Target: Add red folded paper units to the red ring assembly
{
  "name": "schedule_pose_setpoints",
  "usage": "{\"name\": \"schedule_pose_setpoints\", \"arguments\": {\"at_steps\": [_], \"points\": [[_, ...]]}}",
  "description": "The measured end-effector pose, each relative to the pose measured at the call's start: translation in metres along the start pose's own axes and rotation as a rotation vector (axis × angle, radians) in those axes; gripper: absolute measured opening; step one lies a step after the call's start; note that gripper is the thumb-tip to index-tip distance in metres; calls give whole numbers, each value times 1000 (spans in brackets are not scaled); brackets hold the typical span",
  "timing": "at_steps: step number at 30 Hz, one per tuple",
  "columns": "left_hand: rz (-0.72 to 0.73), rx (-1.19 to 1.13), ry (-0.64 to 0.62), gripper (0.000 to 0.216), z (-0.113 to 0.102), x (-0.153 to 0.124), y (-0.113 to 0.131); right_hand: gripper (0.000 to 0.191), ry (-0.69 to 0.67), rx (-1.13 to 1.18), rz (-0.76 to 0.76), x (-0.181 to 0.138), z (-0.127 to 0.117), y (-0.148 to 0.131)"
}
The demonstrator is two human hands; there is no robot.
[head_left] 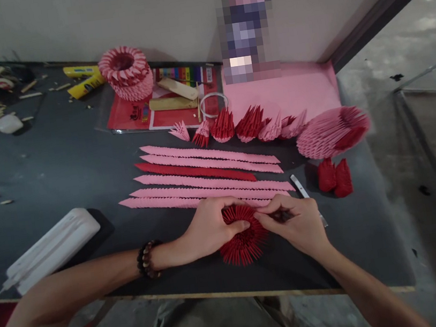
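A spiky red ring of folded paper pieces (242, 244) lies near the front edge of the dark table (60, 169). My left hand (210, 224) curls over the ring's left side and grips it. My right hand (297, 220) is pinched at the ring's right edge, fingers pressed together on a small dark piece I cannot make out. Just behind both hands lie several long pink paper strips (212, 178) and one red strip (195, 171).
Small red and pink folded cones (250, 122) line up behind the strips. A large pink-and-red folded shape (333, 131) and two red cones (334, 176) sit at right. A pink ring stack (126, 72), glue bottles (84, 79), a white case (51, 246) and a slim tool (300, 189) are also there.
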State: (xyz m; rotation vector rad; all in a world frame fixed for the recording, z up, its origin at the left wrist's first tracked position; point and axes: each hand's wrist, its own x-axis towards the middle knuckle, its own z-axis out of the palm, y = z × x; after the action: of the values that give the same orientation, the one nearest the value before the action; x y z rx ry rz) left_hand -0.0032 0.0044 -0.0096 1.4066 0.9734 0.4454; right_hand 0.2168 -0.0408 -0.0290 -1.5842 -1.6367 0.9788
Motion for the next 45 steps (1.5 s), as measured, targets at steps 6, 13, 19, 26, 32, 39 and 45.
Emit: {"name": "schedule_pose_setpoints", "arguments": {"at_steps": [6,13,19,26,32,39,45], "points": [[-41,1,20,32,-7,2,4,27,-94,-1,-44,13,-25,10],[-35,-27,20,22,-5,-5,10,31,-472,-319,-435,29,-64,29],[36,65,-16,23,-2,-6,7,11,-571,-433,-506,27,-52,26],[70,83,15,27,-1,-3,1,12,-247,-39,-365,26,-50,25],[85,75,25,30,2,-3,-6,14,-140,145,-211,18,-29,19],[94,56,30,29,3,-2,-4,14,-160,415,30,15,-14,14],[51,52,12,31,-3,1,5,16,-154,496,65,14,-12,18]]}}
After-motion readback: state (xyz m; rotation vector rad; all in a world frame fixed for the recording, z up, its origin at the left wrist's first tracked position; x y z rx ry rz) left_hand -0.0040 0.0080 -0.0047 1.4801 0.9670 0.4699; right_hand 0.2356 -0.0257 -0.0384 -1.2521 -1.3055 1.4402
